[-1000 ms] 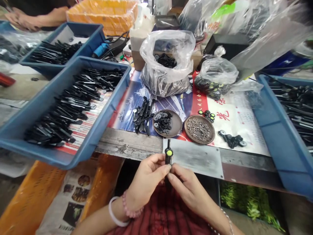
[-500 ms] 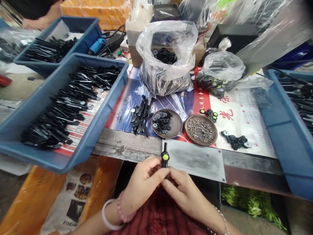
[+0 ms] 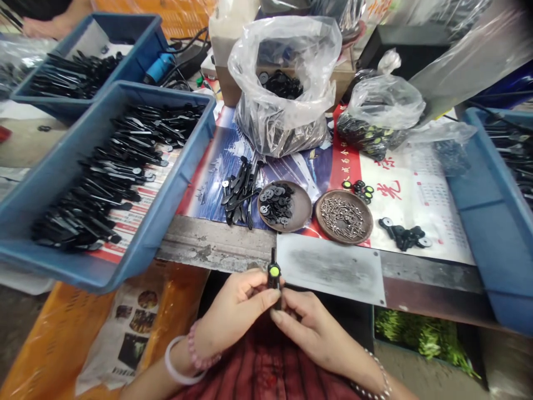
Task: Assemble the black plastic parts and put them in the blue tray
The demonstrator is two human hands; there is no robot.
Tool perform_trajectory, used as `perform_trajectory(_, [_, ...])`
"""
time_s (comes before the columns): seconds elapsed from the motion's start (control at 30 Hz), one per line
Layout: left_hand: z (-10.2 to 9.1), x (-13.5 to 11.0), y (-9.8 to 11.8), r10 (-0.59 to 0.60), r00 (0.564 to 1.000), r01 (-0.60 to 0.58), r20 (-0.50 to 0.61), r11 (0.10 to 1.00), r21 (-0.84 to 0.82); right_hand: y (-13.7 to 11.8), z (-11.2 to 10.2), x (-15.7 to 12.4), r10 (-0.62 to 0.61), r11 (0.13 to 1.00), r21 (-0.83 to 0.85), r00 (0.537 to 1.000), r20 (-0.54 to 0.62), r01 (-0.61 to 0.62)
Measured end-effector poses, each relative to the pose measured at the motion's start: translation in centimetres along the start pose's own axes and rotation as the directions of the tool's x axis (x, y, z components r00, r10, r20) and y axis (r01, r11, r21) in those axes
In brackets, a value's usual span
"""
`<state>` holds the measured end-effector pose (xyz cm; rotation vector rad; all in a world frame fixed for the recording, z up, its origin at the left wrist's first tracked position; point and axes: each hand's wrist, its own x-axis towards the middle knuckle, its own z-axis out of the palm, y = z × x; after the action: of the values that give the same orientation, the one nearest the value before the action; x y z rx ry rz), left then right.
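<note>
Between my two hands stands a slim black part with a round yellow-green disc (image 3: 273, 271), its narrow tip upward. My left hand (image 3: 244, 303) pinches its middle between thumb and fingers. The thumb and fingers of my right hand (image 3: 310, 322) close on its lower end, which is partly hidden. Beyond my hands are a dish of flat black discs (image 3: 302, 208) and a dish of small metal pins (image 3: 367, 228). Loose black levers (image 3: 239, 194) lie left of the dishes. Black pieces with green discs (image 3: 358, 190) and black jointed pieces (image 3: 405, 235) lie to the right.
A blue tray (image 3: 175, 172) of black levers stands at left, with another blue tray (image 3: 144, 41) behind it. An open plastic bag (image 3: 283, 119) and a smaller bag (image 3: 375, 122) stand at the back. A metal plate (image 3: 333, 269) lies at the table edge. A blue bin (image 3: 478, 222) stands right.
Both hands and the black part have shifted slightly left and a little down in view. The right fingers now sit along its lower end, which shows more. The view itself has moved slightly.
</note>
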<state>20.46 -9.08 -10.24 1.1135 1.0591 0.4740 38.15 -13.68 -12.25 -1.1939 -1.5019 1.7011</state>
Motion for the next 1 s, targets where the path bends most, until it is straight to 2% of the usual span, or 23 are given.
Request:
perform_trajectory(0.1, [-0.6, -0.3, -0.2, -0.017, 0.999, 0.019, 0.036, 0.999, -0.048, 0.0, -0.9, -0.4, 0.051, 0.998, 0.02, 0.996, 0.069, -0.052])
perform_trajectory(0.17, [-1.1, -0.3, -0.7, -0.098, 0.983, 0.121, 0.153, 0.982, -0.146, 0.0, -1.7, -0.6, 0.098, 0.99, 0.084, 0.985, 0.144, -0.111])
perform_trajectory(0.23, [-1.2, -0.1, -1.3, -0.151, 0.944, 0.239, 0.294, 0.926, -0.292, 0.0, -2.3, -0.7, 0.125, 0.965, 0.205, 0.973, 0.196, -0.166])
perform_trajectory(0.3, [-1.1, 0.4, -1.8, -0.112, 0.921, 0.286, 0.373, 0.845, -0.453, 0.0, -2.5, -0.7, 0.135, 0.921, 0.332, 0.967, 0.218, -0.204])
perform_trajectory(0.37, [-0.8, 0.9, -1.9, -0.044, 0.92, 0.279, 0.389, 0.769, -0.574, 0.0, -2.4, -0.7, 0.135, 0.884, 0.414, 0.965, 0.223, -0.219])
perform_trajectory(0.47, [-0.3, 1.2, -1.5, -0.016, 0.917, 0.293, 0.399, 0.703, -0.647, 0.2, -2.0, -0.6, 0.153, 0.855, 0.463, 0.966, 0.208, -0.235])
perform_trajectory(0.63, [0.2, 1.1, -1.4, 0.002, 0.951, 0.215, 0.308, 0.711, -0.67, 0.6, -0.9, -0.4, 0.169, 0.793, 0.562, 0.972, 0.166, -0.234])
perform_trajectory(0.8, [0.8, 0.9, -2.1, -0.04, 0.981, 0.163, 0.188, 0.695, -0.7, 0.9, 0.3, 0.3, 0.197, 0.763, 0.604, 0.973, 0.121, -0.23])
perform_trajectory(0.9, [0.9, 0.7, -2.0, -0.038, 0.995, 0.091, 0.096, 0.764, -0.638, 0.7, 0.2, 0.6, 0.212, 0.852, 0.479, 0.976, 0.056, -0.212])
perform_trajectory(1.0, [0.8, 0.1, -1.4, 0.023, 0.997, -0.05, -0.078, 0.926, -0.374, 0.3, -0.2, 0.6, 0.134, 0.976, 0.189, 0.983, -0.123, -0.109])
